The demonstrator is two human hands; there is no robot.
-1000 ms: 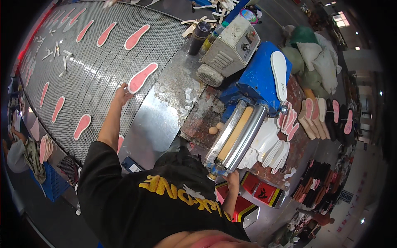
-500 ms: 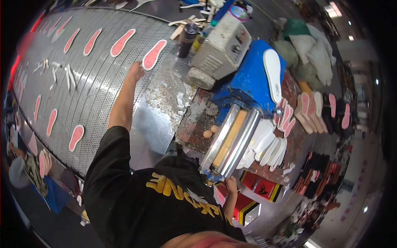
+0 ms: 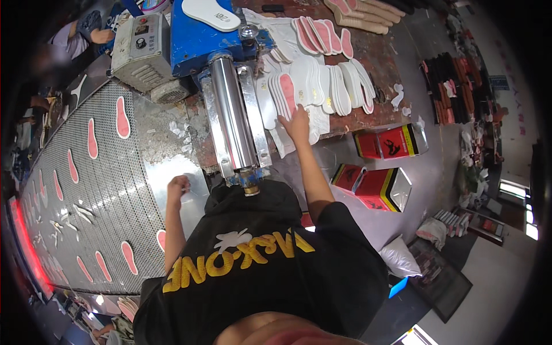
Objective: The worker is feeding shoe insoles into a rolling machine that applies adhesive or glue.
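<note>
My right hand (image 3: pixel 295 125) reaches over the bench, its thumb and fingers around the near end of a pink-topped white insole (image 3: pixel 287 91). That insole lies on a fanned stack of white insoles. Off to the left, my left hand (image 3: pixel 179 186) hangs over the metal plate (image 3: pixel 175 172) beside the belt, fingers curled and nothing visible in them. Between my hands stands a machine with a shiny steel roller (image 3: pixel 233 115) and a blue housing (image 3: pixel 198 43). A large white insole (image 3: pixel 211 14) rests on that housing.
Pink insoles with white rims, one of them nearby (image 3: pixel 122 118), lie spaced out on a mesh conveyor belt (image 3: pixel 109 190). A grey motor box (image 3: pixel 141 52) stands beside the roller machine. Red, black and yellow boxes (image 3: pixel 374 187) sit right of my right arm. More pink insoles (image 3: pixel 322 35) lie farther back.
The view has swung right. My left hand has let go of a pink insole on the belt and drawn back. My right hand has moved from below the roller to the insole stack.
</note>
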